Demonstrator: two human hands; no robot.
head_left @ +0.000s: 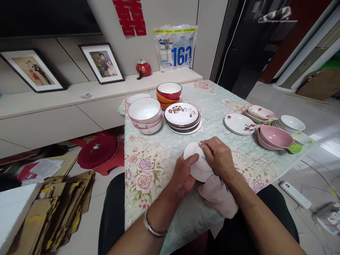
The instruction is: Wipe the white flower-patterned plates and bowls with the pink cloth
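One white dish (202, 170), underside showing, held on the near side of the brown-flowered plate stack (183, 115). Left hand (184, 175) half-curled, thumb on its base; right hand (220, 156) closed on one pinkish cloth (219, 198), fingers at the rim. Looks like wiping: best turn the dish, press evenly. I count three pink-rimmed bowls (145, 115) left of the stack; one red bowl (171, 92), two orange bowls (164, 102) behind; two red-flowered plates (236, 124) right. Stack's count: can't tell.
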